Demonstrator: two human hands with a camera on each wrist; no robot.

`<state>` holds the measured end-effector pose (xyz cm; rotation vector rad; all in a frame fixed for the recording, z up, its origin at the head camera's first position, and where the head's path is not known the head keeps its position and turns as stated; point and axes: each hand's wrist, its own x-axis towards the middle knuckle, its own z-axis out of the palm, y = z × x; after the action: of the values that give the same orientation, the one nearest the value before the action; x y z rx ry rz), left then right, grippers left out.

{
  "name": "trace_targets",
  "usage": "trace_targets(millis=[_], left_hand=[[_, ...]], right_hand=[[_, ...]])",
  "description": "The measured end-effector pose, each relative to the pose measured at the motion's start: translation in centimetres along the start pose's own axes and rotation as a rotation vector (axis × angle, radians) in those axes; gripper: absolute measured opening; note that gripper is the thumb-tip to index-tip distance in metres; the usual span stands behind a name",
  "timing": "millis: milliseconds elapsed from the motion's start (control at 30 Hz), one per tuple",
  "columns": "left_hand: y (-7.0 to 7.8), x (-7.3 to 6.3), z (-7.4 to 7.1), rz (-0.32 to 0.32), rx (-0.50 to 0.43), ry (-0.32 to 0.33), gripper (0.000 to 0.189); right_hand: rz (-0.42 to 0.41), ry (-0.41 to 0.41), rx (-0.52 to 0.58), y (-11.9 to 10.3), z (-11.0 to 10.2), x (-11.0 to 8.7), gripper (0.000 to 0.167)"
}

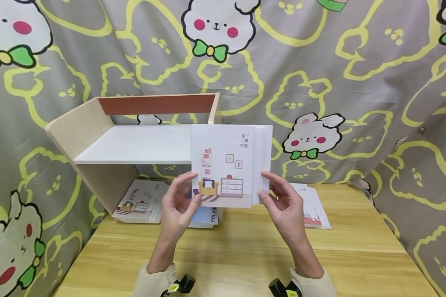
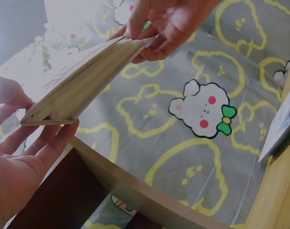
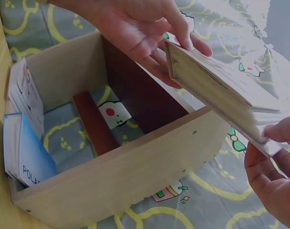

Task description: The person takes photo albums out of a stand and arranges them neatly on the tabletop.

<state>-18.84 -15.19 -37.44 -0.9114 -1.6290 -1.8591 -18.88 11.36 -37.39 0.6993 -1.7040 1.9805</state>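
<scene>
Grey patterned curtain behind the grip, wooden table below it, white-boarded shelf beyond and to its left, white book raised within it, left hand pinching the left edge, right hand pinching the right.

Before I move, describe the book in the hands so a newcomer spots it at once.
In the head view, find the wooden shelf. Overlapping its right end, the white book with a printed yellow armchair is between the left hand and right hand. Unlike the similar book inside the shelf, it is held up.
</scene>
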Motion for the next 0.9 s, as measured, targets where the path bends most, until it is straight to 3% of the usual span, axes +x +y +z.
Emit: trace_targets(millis=[567,900], left_hand=[[-1.1,0.6,2.4,0.005,-0.049,-0.017,0.05],[-1.3,0.6,3.4,0.012,-0.055,-0.017,0.049]], right_hand=[[-0.013,0.019,0.02,-0.4,-2.5,0.3,0.049],[0.026,0.021,0.002,-0.8,-3.4,0.3,0.049]])
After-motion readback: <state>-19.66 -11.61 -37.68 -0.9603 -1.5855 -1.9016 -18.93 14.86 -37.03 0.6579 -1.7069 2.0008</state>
